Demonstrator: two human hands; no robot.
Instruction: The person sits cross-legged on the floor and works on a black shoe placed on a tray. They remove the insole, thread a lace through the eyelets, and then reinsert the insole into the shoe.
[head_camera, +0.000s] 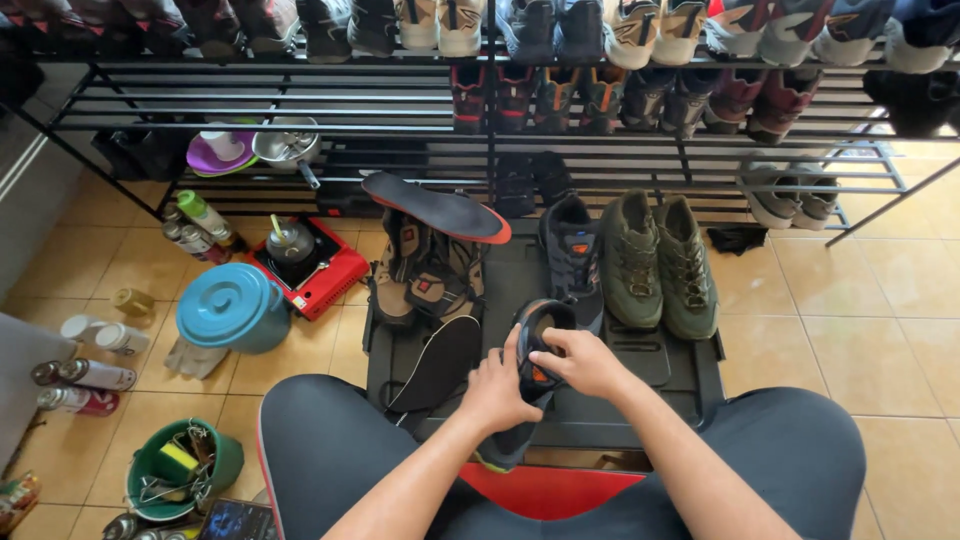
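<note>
Both hands on a dark shoe (530, 375) over the lap, above a black mat (600, 400).

Left hand (497, 390) wraps the shoe's side, fingers curled shut on it; right hand (583, 362) grips the collar, thumb w/ fingertips at the opening. Risk: shoe is tilted toe-down, so a loose grip could let it slip onto the loose black insole (440, 362) just beside it. Containers: green bucket (185, 470) holds a yellow sponge + metal bits; teal bucket (232, 305) is lidded, contents hidden; small pot sits on the red stove (305, 265).
</note>
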